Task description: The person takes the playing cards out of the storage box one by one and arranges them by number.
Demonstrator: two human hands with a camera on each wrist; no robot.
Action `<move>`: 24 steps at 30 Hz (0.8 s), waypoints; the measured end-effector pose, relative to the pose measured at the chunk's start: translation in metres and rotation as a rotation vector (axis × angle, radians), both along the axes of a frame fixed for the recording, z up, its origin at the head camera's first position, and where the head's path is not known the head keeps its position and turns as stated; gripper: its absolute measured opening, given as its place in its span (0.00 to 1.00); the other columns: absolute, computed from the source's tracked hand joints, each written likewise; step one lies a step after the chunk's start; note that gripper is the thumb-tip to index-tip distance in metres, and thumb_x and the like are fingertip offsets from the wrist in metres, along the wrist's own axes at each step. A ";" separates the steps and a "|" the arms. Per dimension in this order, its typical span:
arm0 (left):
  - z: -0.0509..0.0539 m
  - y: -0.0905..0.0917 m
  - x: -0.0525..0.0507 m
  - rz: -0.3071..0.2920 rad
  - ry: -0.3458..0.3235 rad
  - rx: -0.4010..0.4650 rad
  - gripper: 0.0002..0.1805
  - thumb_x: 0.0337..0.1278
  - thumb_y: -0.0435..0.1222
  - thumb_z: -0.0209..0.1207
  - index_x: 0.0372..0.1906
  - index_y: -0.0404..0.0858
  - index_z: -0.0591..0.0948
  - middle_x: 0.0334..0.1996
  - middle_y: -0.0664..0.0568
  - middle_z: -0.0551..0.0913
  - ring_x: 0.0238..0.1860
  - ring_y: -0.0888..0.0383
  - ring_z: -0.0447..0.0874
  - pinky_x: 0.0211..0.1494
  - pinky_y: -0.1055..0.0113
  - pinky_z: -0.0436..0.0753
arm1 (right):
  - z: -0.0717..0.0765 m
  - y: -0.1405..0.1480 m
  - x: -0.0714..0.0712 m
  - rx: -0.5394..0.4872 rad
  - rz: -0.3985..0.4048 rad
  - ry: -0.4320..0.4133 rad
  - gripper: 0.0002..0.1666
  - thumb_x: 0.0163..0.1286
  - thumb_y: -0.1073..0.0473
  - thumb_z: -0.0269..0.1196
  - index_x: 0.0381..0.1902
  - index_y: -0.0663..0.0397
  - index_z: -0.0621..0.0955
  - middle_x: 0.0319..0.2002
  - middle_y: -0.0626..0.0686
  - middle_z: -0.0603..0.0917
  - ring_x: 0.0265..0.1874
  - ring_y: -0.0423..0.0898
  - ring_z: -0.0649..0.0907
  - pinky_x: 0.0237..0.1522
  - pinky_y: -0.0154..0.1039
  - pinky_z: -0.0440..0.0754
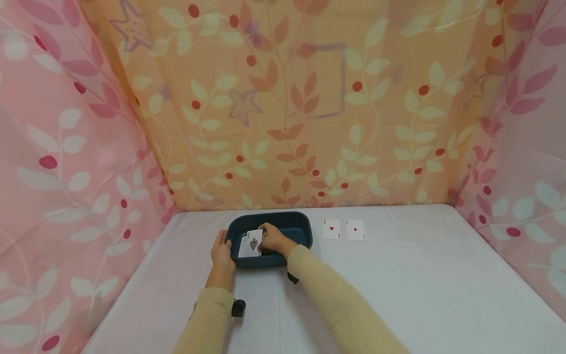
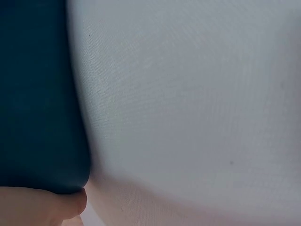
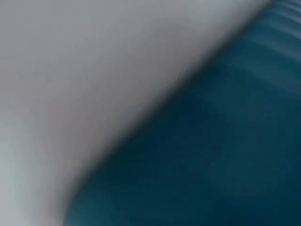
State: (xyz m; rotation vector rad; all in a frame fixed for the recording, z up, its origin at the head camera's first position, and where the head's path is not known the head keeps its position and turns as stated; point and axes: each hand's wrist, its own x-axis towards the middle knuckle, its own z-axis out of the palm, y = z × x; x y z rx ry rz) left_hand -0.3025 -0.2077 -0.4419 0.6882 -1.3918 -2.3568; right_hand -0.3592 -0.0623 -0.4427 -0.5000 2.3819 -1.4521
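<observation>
A dark blue plastic tub [image 1: 296, 235] stands on the white-covered table. At its left end, my left hand [image 1: 221, 250] holds the tub's side, fingers along the outside and thumb by the rim. The left wrist view shows the tub's outer wall [image 2: 37, 94] with a finger [image 2: 42, 205] against its lower edge. My right hand [image 1: 274, 240] reaches over the tub and pinches an ace of spades playing card [image 1: 253, 244] by its right edge. Another card partly shows behind that ace. In the right wrist view only the tub's wall [image 3: 211, 150] appears, blurred.
Right of the tub, an ace of hearts [image 1: 331, 229] and an ace of diamonds [image 1: 355, 230] lie face up side by side on the white tablecloth [image 1: 398, 285]. A floral orange curtain [image 1: 283, 98] hangs behind the table, with pink floral sheets at both sides.
</observation>
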 end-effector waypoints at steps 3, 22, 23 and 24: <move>-0.001 0.001 0.000 -0.006 -0.004 0.002 0.28 0.73 0.23 0.36 0.75 0.35 0.57 0.74 0.47 0.58 0.74 0.53 0.53 0.74 0.64 0.51 | 0.004 0.010 0.000 -0.084 -0.024 -0.061 0.40 0.56 0.77 0.66 0.66 0.64 0.67 0.28 0.55 0.81 0.21 0.44 0.78 0.24 0.34 0.77; 0.002 -0.001 0.003 -0.014 0.000 0.010 0.30 0.71 0.21 0.36 0.75 0.36 0.56 0.75 0.49 0.56 0.74 0.57 0.50 0.74 0.69 0.51 | 0.038 0.087 0.010 -0.212 -0.090 -0.076 0.45 0.62 0.76 0.61 0.75 0.58 0.58 0.29 0.55 0.80 0.21 0.46 0.79 0.26 0.39 0.84; 0.001 -0.001 0.002 -0.017 0.002 0.007 0.30 0.71 0.21 0.36 0.75 0.36 0.55 0.75 0.49 0.55 0.75 0.57 0.49 0.74 0.69 0.50 | 0.038 0.091 0.009 -0.207 -0.088 -0.073 0.46 0.62 0.76 0.61 0.75 0.58 0.57 0.29 0.56 0.80 0.22 0.46 0.79 0.26 0.38 0.84; 0.001 -0.001 0.002 -0.018 0.004 0.005 0.30 0.71 0.21 0.36 0.75 0.36 0.55 0.75 0.49 0.55 0.75 0.57 0.49 0.74 0.69 0.50 | 0.038 0.095 0.008 -0.201 -0.092 -0.072 0.46 0.62 0.76 0.61 0.75 0.57 0.57 0.29 0.55 0.80 0.22 0.46 0.79 0.26 0.38 0.84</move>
